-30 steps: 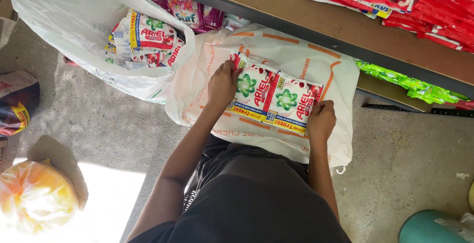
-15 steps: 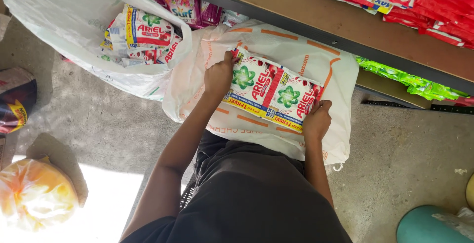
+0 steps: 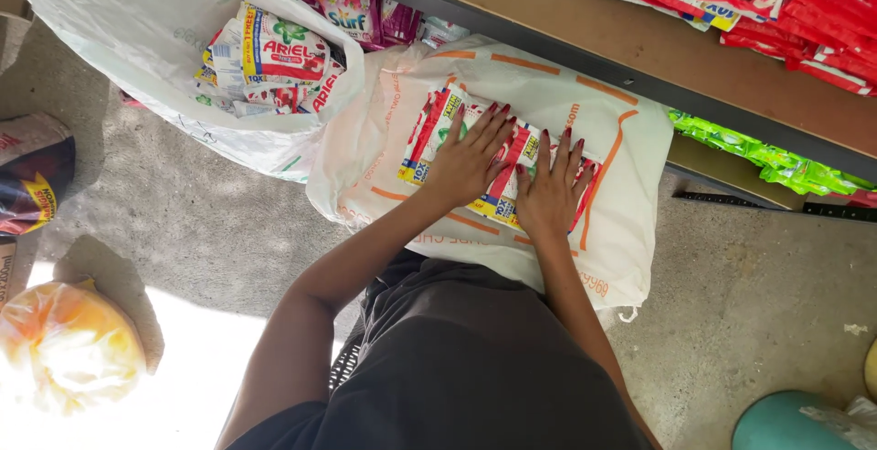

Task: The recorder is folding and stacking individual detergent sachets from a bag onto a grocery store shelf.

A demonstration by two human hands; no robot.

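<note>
A flat strip of white, red and green detergent sachets [image 3: 429,135] lies on top of a full white sack with orange lines [image 3: 621,167]. My left hand [image 3: 470,158] presses flat on the middle of the sachets with its fingers spread. Beside it, my right hand [image 3: 551,190] lies flat on the strip's right part, fingers also apart. Neither hand grips anything; both palms rest on the packets.
An open white plastic bag [image 3: 137,66] full of similar sachets stands at the left. A brown shelf [image 3: 585,25] above carries red packets [image 3: 804,2]; green packets [image 3: 776,162] lie under it. An orange bag [image 3: 68,345] and a dark sack [image 3: 32,176] sit on the concrete floor.
Both hands have moved from the ends of the sachet strip to its middle and now lie flat on it, side by side.
</note>
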